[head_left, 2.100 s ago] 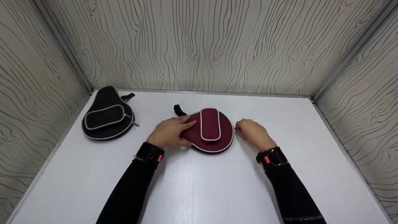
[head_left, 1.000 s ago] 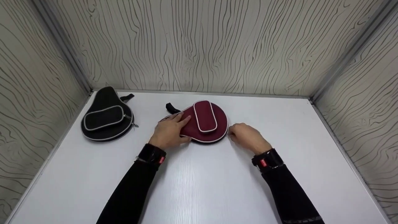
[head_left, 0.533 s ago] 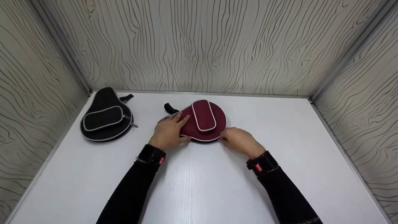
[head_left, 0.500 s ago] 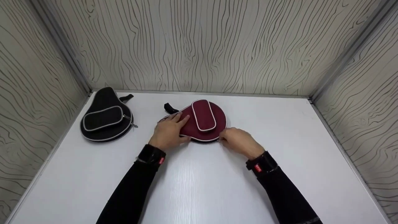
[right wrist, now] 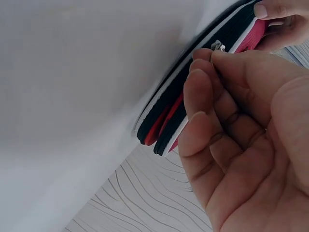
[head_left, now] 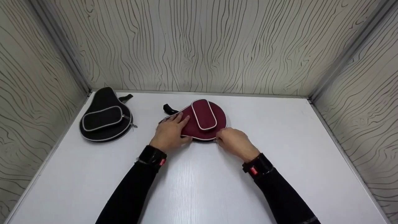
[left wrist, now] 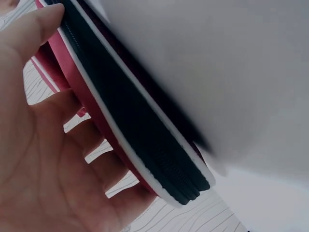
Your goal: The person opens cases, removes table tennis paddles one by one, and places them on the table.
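Note:
A dark red table tennis paddle case (head_left: 186, 127) with white piping and a raised pocket (head_left: 204, 114) lies on the table, its narrow end to the left. My left hand (head_left: 170, 132) rests over that narrow part with fingers spread, the thumb at the near side. At the near right of the rim, my right hand (head_left: 234, 141) pinches the metal zipper pull (right wrist: 218, 46) between thumb and forefinger. Behind that hand, the right wrist view shows the dark zipper band parted, with something red (right wrist: 161, 123) inside. Along the left wrist view runs the case's dark side band (left wrist: 120, 96).
A black paddle case (head_left: 104, 115) of the same shape, with grey piping, lies at the back left of the white table (head_left: 199, 186). Wood-patterned panels (head_left: 199, 46) enclose the back and both sides. A black strap (head_left: 169, 109) sticks out beyond the red case.
My right hand has travelled with the zipper pull from the case's right edge round to its near right rim. The red case shifted slightly left and back and turned a little; my left hand stayed on it.

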